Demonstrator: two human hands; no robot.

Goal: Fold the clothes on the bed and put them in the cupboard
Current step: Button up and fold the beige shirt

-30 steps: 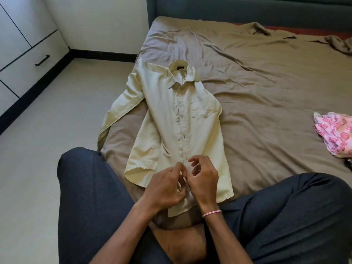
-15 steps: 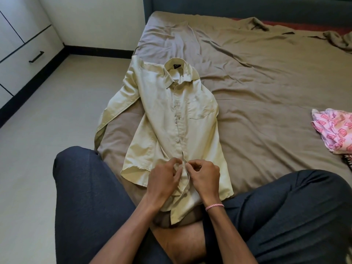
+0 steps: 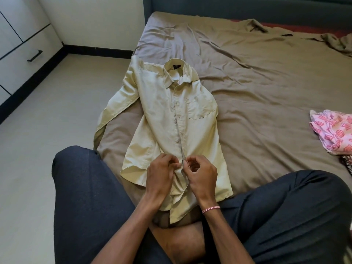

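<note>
**Both hands at the shirt's front opening**

A pale yellow shirt (image 3: pixel 167 115) lies face up on the brown sheet of the bed (image 3: pixel 266 92), near the bed's left edge. Its collar (image 3: pixel 177 70) points away from the person and its hem lies just in front of their crossed legs. One long sleeve (image 3: pixel 116 111) trails off to the left and hangs over the side of the bed. A chest pocket (image 3: pixel 202 111) shows on the right half.

The left hand (image 3: pixel 162 174) and the right hand (image 3: pixel 202 176) meet low on the button line. Each has its fingers curled and pinches an edge of the shirt's front. A pink and white thread band (image 3: pixel 210 209) circles the right wrist.

A crumpled pink patterned cloth (image 3: pixel 335 130) lies on the bed, well apart to the right. The white cupboard (image 3: pixel 19 54), with a dark handle, stands at the far left across the floor.
</note>
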